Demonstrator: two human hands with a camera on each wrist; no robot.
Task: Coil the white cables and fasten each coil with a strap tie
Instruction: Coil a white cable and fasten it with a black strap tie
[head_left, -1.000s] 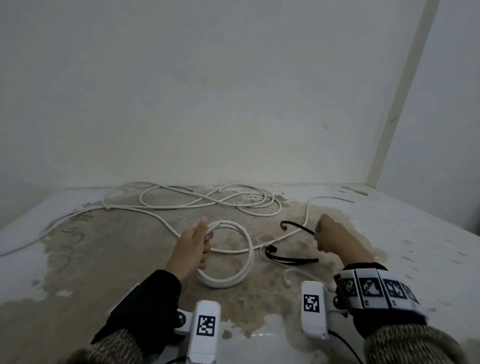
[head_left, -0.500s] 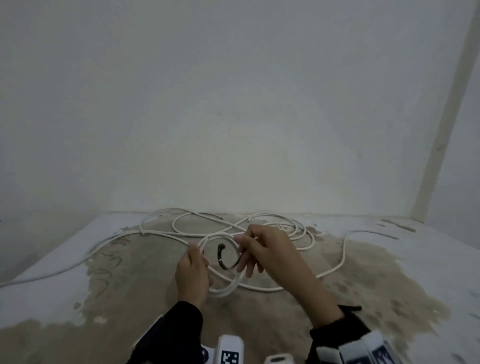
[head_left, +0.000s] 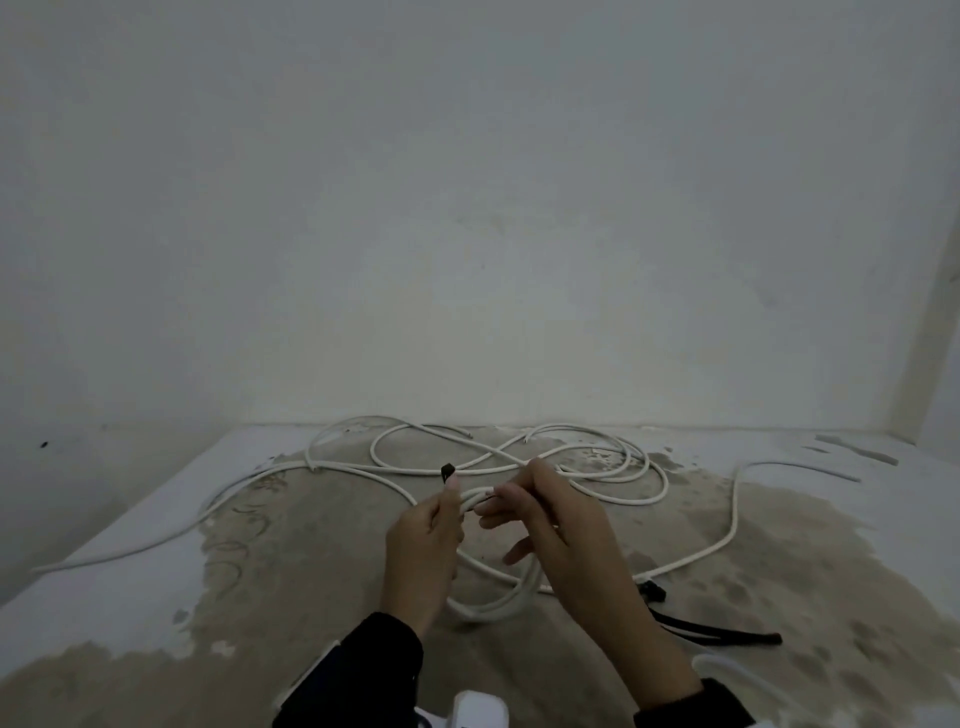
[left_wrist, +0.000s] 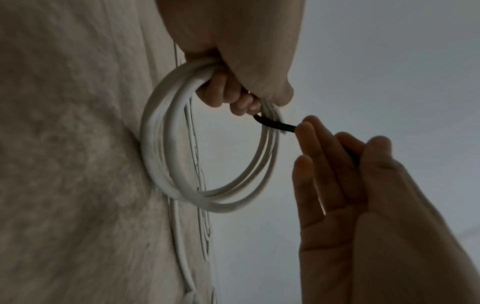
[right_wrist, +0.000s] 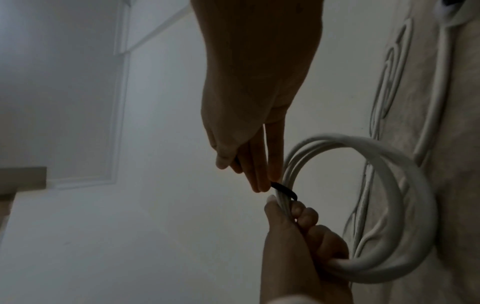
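My left hand (head_left: 434, 519) grips the top of a white cable coil (head_left: 488, 608), which hangs upright just above the worn surface. A black strap tie (left_wrist: 275, 124) crosses the bundle right beside my left fingers (left_wrist: 223, 94), and its short end (head_left: 448, 472) sticks up past my left thumb. My right hand (head_left: 501, 506) pinches the strap's other end between thumb and fingertips (right_wrist: 255, 181), close against the coil (right_wrist: 389, 164). The rest of the strap is hidden inside my right hand.
Loose white cable (head_left: 519, 457) lies in tangled loops at the back near the wall, with long runs trailing left and right. More black strap ties (head_left: 717, 634) lie on the stained surface to my right. A white device (head_left: 478, 712) sits at the bottom edge.
My right hand carried a black strap from the right over to the coil and now holds it across the bundle. My left hand lifted the coil. The head view tilted up.
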